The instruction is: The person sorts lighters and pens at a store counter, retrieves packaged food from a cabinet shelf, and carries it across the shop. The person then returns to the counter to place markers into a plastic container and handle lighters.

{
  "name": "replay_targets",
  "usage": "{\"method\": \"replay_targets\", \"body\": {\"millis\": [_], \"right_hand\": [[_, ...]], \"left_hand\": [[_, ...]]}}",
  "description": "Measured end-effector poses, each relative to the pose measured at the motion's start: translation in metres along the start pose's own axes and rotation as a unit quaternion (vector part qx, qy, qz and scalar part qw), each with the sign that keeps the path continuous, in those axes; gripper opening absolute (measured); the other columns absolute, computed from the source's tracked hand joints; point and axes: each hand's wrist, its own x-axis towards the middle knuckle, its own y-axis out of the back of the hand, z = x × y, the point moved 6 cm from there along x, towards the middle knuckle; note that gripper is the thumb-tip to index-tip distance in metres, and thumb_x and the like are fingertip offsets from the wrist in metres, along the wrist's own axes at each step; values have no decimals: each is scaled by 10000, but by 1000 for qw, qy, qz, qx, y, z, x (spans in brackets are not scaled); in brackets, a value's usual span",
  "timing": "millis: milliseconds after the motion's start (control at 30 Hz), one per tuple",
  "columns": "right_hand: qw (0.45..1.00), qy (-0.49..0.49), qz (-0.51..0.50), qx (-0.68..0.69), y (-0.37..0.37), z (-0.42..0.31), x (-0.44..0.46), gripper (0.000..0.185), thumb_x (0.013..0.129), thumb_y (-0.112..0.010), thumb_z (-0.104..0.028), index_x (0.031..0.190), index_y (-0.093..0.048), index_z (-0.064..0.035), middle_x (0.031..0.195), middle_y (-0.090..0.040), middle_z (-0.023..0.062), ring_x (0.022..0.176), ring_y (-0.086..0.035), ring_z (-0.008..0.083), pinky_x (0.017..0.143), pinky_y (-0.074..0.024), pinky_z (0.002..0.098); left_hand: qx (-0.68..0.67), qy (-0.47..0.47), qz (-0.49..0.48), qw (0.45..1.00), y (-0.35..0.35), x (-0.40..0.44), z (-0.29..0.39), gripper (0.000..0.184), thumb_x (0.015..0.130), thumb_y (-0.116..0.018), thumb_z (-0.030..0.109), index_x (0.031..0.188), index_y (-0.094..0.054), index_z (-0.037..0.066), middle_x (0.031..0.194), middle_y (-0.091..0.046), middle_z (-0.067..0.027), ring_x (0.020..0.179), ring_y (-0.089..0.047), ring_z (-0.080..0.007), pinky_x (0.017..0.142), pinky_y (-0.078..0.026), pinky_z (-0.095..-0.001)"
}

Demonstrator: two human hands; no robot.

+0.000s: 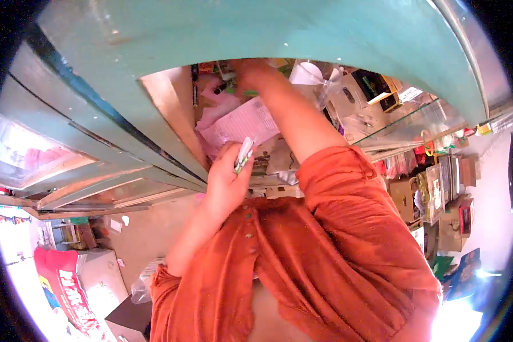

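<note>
In my left hand point(229, 171), fingers closed, is a small flat white-and-green packet point(244, 155), held in front of my chest. My right hand point(255, 75) reaches in under the edge of a green counter point(302, 34), which partly covers it. Beside those fingers lies a small white-and-green item point(227, 70); I cannot make out whether they grip it. A pink printed sheet point(242, 126) lies on the shelf below my right hand. Torn pink paper point(218, 98) is next to it.
Dark boxes point(376, 85), clear plastic wrapping and a glass pane point(410, 122) lie right of my right arm. A wooden panel point(174, 108) bounds the opening on the left. Stacked boxes point(433, 194) stand to the right, a red printed bag point(68, 285) at lower left.
</note>
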Motion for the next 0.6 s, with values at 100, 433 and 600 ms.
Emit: {"method": "replay_targets", "body": {"millis": [100,433,600], "right_hand": [[972,-11,-234,-16,36,-6,2,697,637,-675,-105,1322,-552,-146,1308,-569,172,1237,-519,348,1011,-428,442],[993,-109,14,53,46,36,7,466,799,-621,-145,1261,-591,-89,1282,-589,168,1214,-530,342,1041,-414,436],[996,-72,50,-29,65,55,30,362,867,-574,-147,1223,-604,-88,1240,-608,164,1174,-550,348,1017,-425,446]], "left_hand": [[-6,6,15,1000,4,-9,-1,116,884,-615,42,996,-621,10,913,-597,-156,843,-601,-321,768,-476,-357],[-97,111,-42,988,-1,-22,-14,154,931,-606,77,1069,-633,12,873,-669,-90,805,-635,-146,745,-504,-287],[-152,109,-23,982,-6,-18,-16,223,953,-586,96,1152,-628,5,939,-684,-54,816,-631,-136,760,-509,-288]]}}
